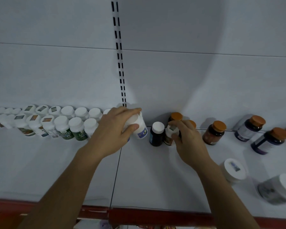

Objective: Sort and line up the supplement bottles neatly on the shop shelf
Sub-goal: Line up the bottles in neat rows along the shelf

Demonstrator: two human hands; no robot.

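White shelf (56, 162): left hand (112, 129) grips white bottle (141, 129) left of dark bottle (156, 136); right hand (190, 142) grips small bottle (168, 136) right of it.

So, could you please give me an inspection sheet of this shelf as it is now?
Surface: white shelf, with a seam down the middle.
Job's things: white-capped bottles in two rows at left; dark bottle and orange-capped bottles scattered at right; two white jars near the front right.
Clutter: nothing seen.
Grippers: left hand grips a tilted white bottle; right hand grips a small bottle.
Cables: nothing seen.
Surroundings: white back panel, slotted upright, red edge strip.
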